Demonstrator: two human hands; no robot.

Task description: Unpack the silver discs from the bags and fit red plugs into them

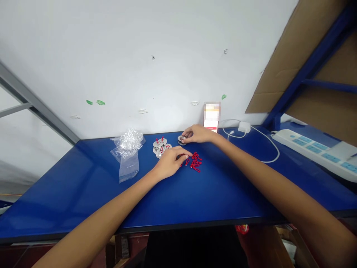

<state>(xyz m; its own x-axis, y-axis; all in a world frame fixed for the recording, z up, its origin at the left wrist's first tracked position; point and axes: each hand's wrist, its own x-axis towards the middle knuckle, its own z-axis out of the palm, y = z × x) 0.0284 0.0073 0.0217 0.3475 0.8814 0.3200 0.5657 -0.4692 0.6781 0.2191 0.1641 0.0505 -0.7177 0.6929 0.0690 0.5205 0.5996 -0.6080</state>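
Note:
My right hand curls its fingers and thumb around a stack of round silver discs at the back of the blue table. In front of it and to the left, my left hand has its fingers bent, with the fingertips beside several red cord loops. A dark patch and some red cord show under these fingers, but what they hold is hidden. Left of both hands lies a group of silver discs, several with red cord loops on them. The left hand partly covers this group.
Crumpled clear plastic bags lie to the left on the blue table. A phone leans against the white wall. To the right are a white charger with its cable and a long power strip.

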